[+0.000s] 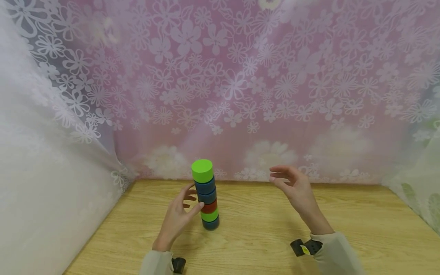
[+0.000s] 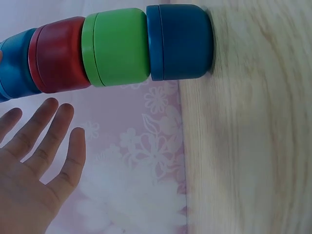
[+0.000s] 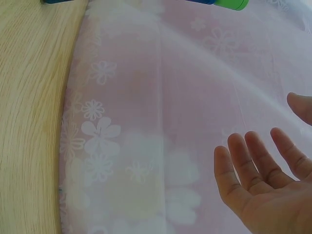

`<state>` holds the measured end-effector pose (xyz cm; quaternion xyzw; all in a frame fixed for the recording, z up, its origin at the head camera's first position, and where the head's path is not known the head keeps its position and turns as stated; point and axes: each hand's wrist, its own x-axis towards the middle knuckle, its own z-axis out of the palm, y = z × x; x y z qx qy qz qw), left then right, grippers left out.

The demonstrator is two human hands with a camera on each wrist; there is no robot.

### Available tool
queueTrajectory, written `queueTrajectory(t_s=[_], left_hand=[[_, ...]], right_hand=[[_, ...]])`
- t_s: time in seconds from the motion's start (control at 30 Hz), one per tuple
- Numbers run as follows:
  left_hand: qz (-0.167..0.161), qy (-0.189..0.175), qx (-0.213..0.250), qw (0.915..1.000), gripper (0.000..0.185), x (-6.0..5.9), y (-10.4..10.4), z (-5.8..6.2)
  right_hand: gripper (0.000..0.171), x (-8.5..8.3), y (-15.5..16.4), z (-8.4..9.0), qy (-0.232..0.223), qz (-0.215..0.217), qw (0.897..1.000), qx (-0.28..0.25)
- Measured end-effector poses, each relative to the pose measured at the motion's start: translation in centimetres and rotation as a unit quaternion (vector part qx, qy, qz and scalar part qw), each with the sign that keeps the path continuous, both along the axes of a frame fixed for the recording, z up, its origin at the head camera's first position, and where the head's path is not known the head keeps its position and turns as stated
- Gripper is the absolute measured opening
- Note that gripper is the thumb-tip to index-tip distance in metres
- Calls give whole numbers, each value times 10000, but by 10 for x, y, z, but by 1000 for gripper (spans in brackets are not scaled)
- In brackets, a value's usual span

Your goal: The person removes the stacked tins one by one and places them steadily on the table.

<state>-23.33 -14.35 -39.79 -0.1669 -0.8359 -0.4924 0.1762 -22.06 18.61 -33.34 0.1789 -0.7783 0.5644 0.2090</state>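
A tall stack of small round lidded canisters stands on the wooden table in the head view. From the top down come a bright green canister [image 1: 202, 171], two blue ones, a red canister [image 1: 209, 207], another green one and a blue canister [image 1: 211, 223] at the base. Beside the stack's left side is my left hand [image 1: 179, 214], fingers spread loosely behind it and thumb in front near the red canister; whether the thumb touches cannot be told. My right hand [image 1: 296, 191] hovers well to the right of the stack, fingers slightly bent, holding nothing.
A pink flowered curtain [image 1: 233, 88] hangs along the table's back edge. White sheeting [image 1: 44, 172] closes off the left side, and a pale flowered cloth [image 1: 419, 172] hangs at the right. Wood-grain tabletop [image 1: 254, 244] surrounds the stack.
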Motion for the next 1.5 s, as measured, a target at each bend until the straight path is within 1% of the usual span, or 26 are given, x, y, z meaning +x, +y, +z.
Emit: queueTrajectory(t_s=[0.13,0.27,0.57,0.77,0.97,1.27,1.5], left_hand=[[-65,61,27,10000,63,-2,3,1],[-117,173,59,9998,63,-5,4,-1],[-262,244,355,9987,67,-8,10,-4],[-230,269,474,9982,69,-10,11,-3],[-268,317,598,9974,71,-10,13,-4],[-336,557,764,9950,72,-12,16,-7],[-340,623,805,9942,72,-12,17,-6]], right_hand=[[27,-1,-1,1,8,10,10000,-20],[27,-1,-4,1,-30,53,10000,-53],[27,-3,-11,2,-39,95,9999,-86],[27,-5,-19,2,-64,170,9996,-200],[27,-7,-28,1,-85,242,9994,-231],[25,-12,-40,0,-62,425,9985,-352],[25,-13,-49,-2,-35,519,9982,-301]])
